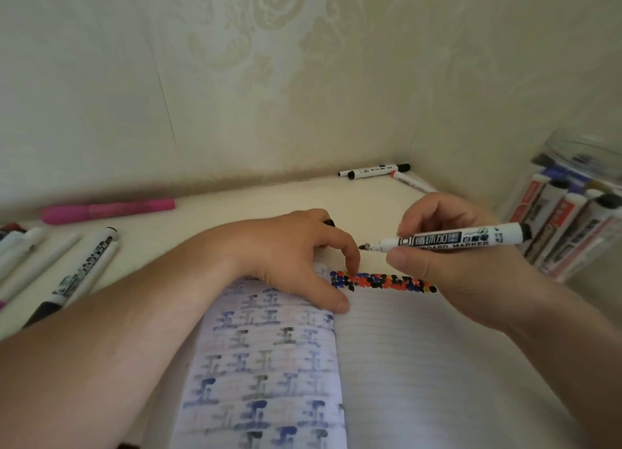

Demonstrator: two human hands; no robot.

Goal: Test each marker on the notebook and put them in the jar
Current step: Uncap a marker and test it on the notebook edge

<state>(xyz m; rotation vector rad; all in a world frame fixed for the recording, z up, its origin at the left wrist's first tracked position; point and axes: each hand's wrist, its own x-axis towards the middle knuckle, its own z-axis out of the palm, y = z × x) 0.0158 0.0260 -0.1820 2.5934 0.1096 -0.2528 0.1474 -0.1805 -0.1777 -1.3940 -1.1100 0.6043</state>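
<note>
An open lined notebook (420, 364) lies in front of me, with a row of black, red and blue test marks (380, 282) along the top of its right page. My right hand (447, 267) pinches an uncapped white whiteboard marker (454, 240). The marker lies level, with its black tip pointing left just above the page. My left hand (289, 256) rests on the notebook with forefinger and thumb on the paper, and a small black cap (330, 222) peeks out behind its curled fingers. A clear jar (579, 149) with several markers stands at the right.
Several loose markers (84, 270) lie at the left on the cream table, and a pink marker (107, 209) lies behind them. Two more markers (373, 171) and a third (412, 182) lie in the far corner. Walls close in behind and to the right.
</note>
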